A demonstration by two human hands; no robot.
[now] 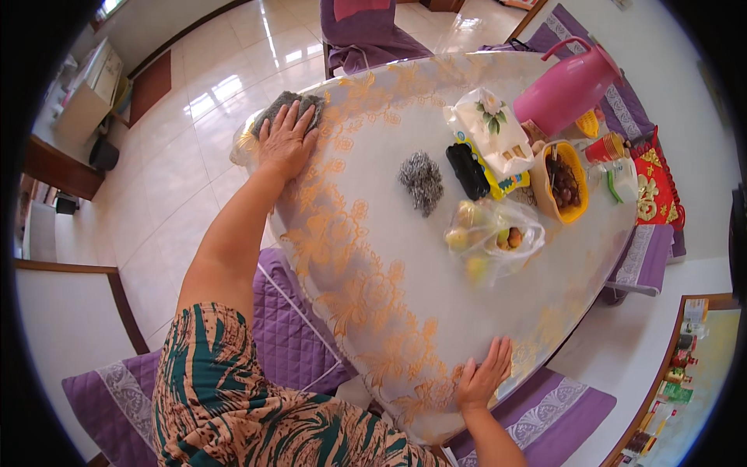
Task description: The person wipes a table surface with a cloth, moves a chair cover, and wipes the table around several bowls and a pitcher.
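Observation:
My left hand [289, 142] is at the table's far left corner, its fingers laid over a crumpled grey cloth [313, 109] and holding it against the edge. Beneath is a table [366, 179] covered with a clear sheet over a white cloth with gold flower patterns. Near the front right edge, my right hand [484, 377] rests flat on the cover, fingers stretched out and holding nothing. A tangled silver steel-wool scourer [421, 182] lies mid-table, apart from both hands.
Right of the scourer are a black roll [468, 171], a white tissue pack [492, 132], a fruit bag [486, 237] and a yellow basket of dark fruit [574, 204]. A pink jug [564, 92] stands behind. Purple-covered chairs [288, 327] surround the table.

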